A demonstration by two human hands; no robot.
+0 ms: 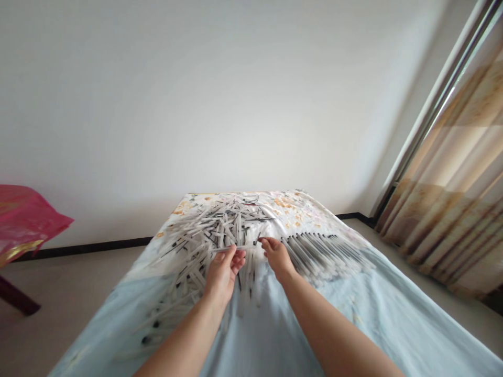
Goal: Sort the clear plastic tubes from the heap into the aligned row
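Observation:
My left hand (223,272) is closed, its thumb and fingers pinching a slim whitish pen-like stick (245,247) that lies crosswise and points right. Facing its dark end is my right hand (278,256), thumb and forefinger drawn together by a small dark piece (257,240); whether they grip it is too blurred to tell. Under and beyond my left hand spreads a loose heap of similar white sticks with black parts (223,225). To the right of my right hand, many more sticks (326,256) lie side by side in a neat row.
A floral and pale blue cloth (338,324) covers the table. Behind it rises a white wall (251,104). At the far left is a red covering (31,220) above a dark wooden leg (18,296). A beige curtain (451,220) hangs at the right.

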